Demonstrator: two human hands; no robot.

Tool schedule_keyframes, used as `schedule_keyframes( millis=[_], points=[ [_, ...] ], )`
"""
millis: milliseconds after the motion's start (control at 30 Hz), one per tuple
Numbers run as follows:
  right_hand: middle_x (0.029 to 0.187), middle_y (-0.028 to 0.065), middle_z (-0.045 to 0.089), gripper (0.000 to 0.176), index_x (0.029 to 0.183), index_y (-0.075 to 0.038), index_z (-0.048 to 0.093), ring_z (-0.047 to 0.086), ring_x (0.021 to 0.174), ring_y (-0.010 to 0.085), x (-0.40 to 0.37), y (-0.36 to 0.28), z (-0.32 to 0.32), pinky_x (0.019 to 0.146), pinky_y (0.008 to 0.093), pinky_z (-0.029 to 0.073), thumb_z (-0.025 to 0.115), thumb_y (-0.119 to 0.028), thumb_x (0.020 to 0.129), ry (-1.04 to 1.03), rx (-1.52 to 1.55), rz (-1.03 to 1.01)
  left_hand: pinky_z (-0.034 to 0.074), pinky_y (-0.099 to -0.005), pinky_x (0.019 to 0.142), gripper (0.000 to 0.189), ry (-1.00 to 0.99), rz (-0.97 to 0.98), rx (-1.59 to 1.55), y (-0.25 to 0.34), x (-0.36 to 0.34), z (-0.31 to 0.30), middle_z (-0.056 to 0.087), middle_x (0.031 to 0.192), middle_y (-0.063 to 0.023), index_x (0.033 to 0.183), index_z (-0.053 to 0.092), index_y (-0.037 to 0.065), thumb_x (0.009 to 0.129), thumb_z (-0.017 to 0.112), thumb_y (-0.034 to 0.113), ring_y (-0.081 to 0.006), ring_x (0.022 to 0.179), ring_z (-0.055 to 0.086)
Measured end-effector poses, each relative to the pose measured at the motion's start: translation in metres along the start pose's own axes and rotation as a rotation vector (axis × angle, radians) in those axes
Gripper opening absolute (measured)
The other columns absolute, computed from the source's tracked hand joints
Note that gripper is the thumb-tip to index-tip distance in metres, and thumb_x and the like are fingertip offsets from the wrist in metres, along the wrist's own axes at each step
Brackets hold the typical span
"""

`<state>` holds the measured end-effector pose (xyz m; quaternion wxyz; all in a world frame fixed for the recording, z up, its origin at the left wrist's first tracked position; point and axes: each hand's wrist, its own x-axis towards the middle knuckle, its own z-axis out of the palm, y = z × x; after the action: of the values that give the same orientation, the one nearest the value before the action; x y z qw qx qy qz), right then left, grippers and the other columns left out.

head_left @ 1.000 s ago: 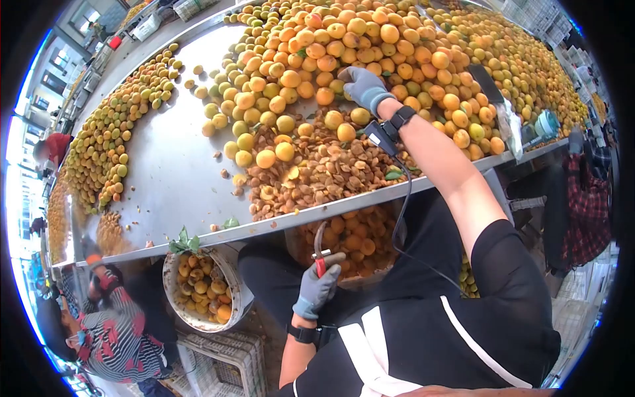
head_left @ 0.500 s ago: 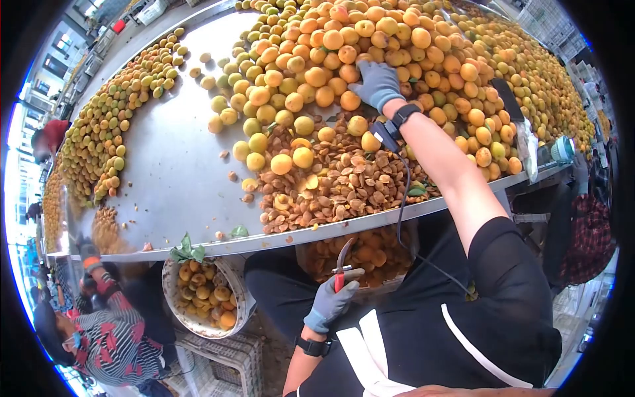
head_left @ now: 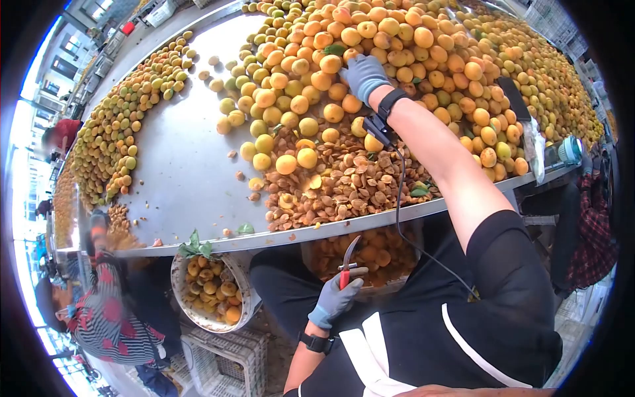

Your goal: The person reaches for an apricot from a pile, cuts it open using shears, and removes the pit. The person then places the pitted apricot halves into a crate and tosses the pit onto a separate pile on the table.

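Note:
My right hand [head_left: 362, 74], in a grey glove, reaches far across the steel table [head_left: 172, 165] and rests on the big heap of orange apricots [head_left: 397, 46], fingers curled over one fruit. A black wrist device with a cable sits on that forearm. My left hand [head_left: 334, 300], also gloved, is low under the table edge, closed on the red handle of a small curved knife [head_left: 346, 261] whose blade points up. A pile of brown apricot pits [head_left: 344, 185] lies near the table's front edge.
A white bucket [head_left: 246, 291] of apricots stands under the table on the left, and a container of cut fruit [head_left: 370, 248] sits below the edge. A person in a striped top [head_left: 99, 317] works at lower left. Greener apricots [head_left: 112, 132] line the far left.
My right hand has slid a little left and further up the apricot heap. My left hand with the knife has risen slightly. The view has tilted a bit.

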<state>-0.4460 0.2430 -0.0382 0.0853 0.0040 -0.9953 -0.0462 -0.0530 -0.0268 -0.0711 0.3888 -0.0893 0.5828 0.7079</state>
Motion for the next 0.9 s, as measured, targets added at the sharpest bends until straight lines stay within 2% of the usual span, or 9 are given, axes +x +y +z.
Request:
schedule_keyframes(
  millis=[33,100,233,300,400,700,767,833,900],
  points=[
    [0.11,0.0121,0.064,0.036,0.109,-0.011,0.064,0.062,0.098,0.0292,0.001,-0.001,0.002,0.084,0.0396,0.05,0.053,-0.038,0.089,-0.005,-0.052,-0.016,0.028,-0.0186,0.046,0.034,0.014,0.083,-0.014,-0.002,0.002,0.001,0.047,0.066,0.01,0.122,0.061,0.008,0.093,0.063,0.025,-0.0016,0.05,0.038],
    [0.105,0.0099,0.067,0.03,0.11,-0.016,0.064,0.063,0.098,0.0275,0.003,-0.003,0.006,0.082,0.0382,0.051,0.054,-0.035,0.089,-0.014,-0.156,-0.052,0.028,-0.0185,0.046,0.033,-0.002,0.053,-0.023,-0.001,0.0,-0.002,0.047,0.066,0.01,0.122,0.061,0.008,0.093,0.062,0.025,-0.0016,0.05,0.037],
    [0.113,0.0059,0.064,0.03,0.113,-0.019,0.064,0.06,0.105,0.0268,-0.027,0.008,-0.019,0.084,0.0392,0.051,0.059,-0.029,0.086,-0.062,-0.041,-0.089,0.027,-0.0181,0.046,0.032,-0.02,-0.022,-0.054,0.006,-0.004,-0.001,0.046,0.065,0.0103,0.122,0.061,0.009,0.094,0.062,0.024,-0.0011,0.05,0.037],
    [0.117,0.0074,0.062,0.031,0.113,-0.017,0.064,0.06,0.104,0.0284,-0.039,0.018,-0.013,0.087,0.0404,0.05,0.061,-0.028,0.084,-0.041,0.023,-0.03,0.027,-0.0181,0.046,0.032,-0.015,0.007,-0.051,0.005,-0.003,-0.001,0.046,0.065,0.0101,0.122,0.061,0.009,0.093,0.062,0.024,-0.0011,0.05,0.037],
    [0.121,0.0151,0.055,0.036,0.119,-0.017,0.057,0.055,0.11,0.034,-0.053,0.039,-0.021,0.095,0.0412,0.045,0.062,-0.022,0.084,-0.264,0.215,-0.051,0.027,-0.0181,0.046,0.032,-0.014,0.03,-0.028,0.001,-0.003,0.0,0.046,0.065,0.0099,0.122,0.061,0.008,0.094,0.062,0.024,-0.0011,0.05,0.037],
    [0.124,0.018,0.052,0.041,0.119,-0.012,0.054,0.055,0.111,0.0366,-0.08,0.059,-0.005,0.093,0.0424,0.046,0.063,-0.012,0.079,-0.17,0.453,0.084,0.028,-0.0184,0.047,0.03,0.006,0.003,-0.017,0.006,-0.008,0.007,0.045,0.065,0.0099,0.12,0.062,0.007,0.094,0.062,0.023,-0.0012,0.051,0.037],
    [0.119,0.0184,0.056,0.04,0.117,-0.012,0.055,0.056,0.106,0.0376,-0.095,0.053,-0.004,0.091,0.0414,0.047,0.065,-0.013,0.078,0.013,0.473,0.104,0.029,-0.0182,0.048,0.03,0.006,0.049,0.004,0.009,-0.011,0.009,0.046,0.066,0.0092,0.119,0.063,0.007,0.094,0.062,0.023,-0.0016,0.052,0.038],
    [0.114,0.0173,0.059,0.041,0.117,-0.007,0.054,0.059,0.102,0.0353,-0.107,0.051,-0.005,0.088,0.0411,0.048,0.066,-0.014,0.078,0.137,0.587,0.106,0.029,-0.018,0.048,0.029,0.015,0.038,0.001,0.013,-0.016,0.009,0.046,0.067,0.0092,0.118,0.063,0.007,0.094,0.061,0.023,-0.0016,0.053,0.038],
    [0.114,0.0174,0.061,0.041,0.119,-0.001,0.051,0.06,0.104,0.0327,-0.125,0.052,-0.008,0.093,0.0439,0.048,0.063,-0.015,0.082,0.208,1.501,0.223,0.03,-0.0179,0.049,0.028,0.011,0.025,-0.012,0.011,-0.016,0.012,0.047,0.068,0.0092,0.118,0.064,0.007,0.094,0.061,0.022,-0.0017,0.053,0.039]
  ],
)
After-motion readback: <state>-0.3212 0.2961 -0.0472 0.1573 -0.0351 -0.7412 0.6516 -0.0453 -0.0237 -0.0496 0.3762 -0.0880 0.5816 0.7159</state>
